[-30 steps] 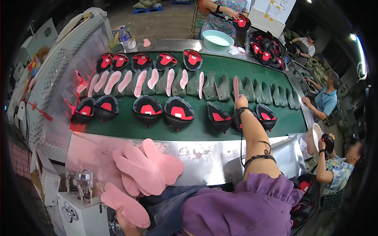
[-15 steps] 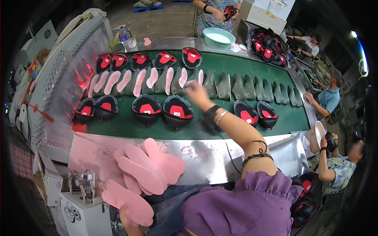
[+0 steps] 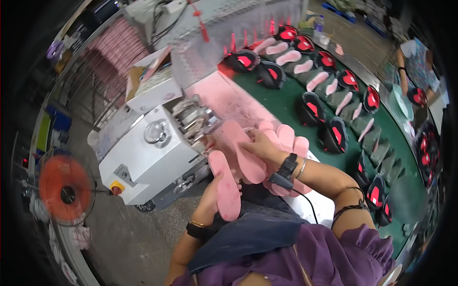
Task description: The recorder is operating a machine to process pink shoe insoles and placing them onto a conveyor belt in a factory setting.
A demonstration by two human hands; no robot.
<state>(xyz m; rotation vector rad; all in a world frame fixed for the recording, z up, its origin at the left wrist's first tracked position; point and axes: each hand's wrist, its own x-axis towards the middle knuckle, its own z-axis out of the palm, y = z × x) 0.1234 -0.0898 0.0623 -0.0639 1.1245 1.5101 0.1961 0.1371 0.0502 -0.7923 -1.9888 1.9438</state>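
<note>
My left hand (image 3: 208, 196) is closed on a pink insole (image 3: 228, 196), whose upper end sits close to the metal roller head (image 3: 199, 119) of a white machine (image 3: 151, 153). My right hand (image 3: 265, 147) grips a second pink insole (image 3: 251, 166), its fingers curled over the edge. That insole slants beside the one in my left hand, near the same metal head. Just right of it, partly under my right hand and wrist, lies a pile of pink insoles (image 3: 286, 135) on the metal bench.
A green conveyor belt (image 3: 257, 95) carries dark shoe lasts (image 3: 339, 98), several topped with pink insoles, between rows of black-and-red shoe uppers (image 3: 312, 107). An orange fan (image 3: 67, 188) stands left of the machine. A co-worker (image 3: 414, 66) stands across the belt, by a pale green basin (image 3: 400, 102).
The view has swung left toward the white machine. My right hand has come back from the lasts on the belt and now grips an insole. My left hand still holds an insole.
</note>
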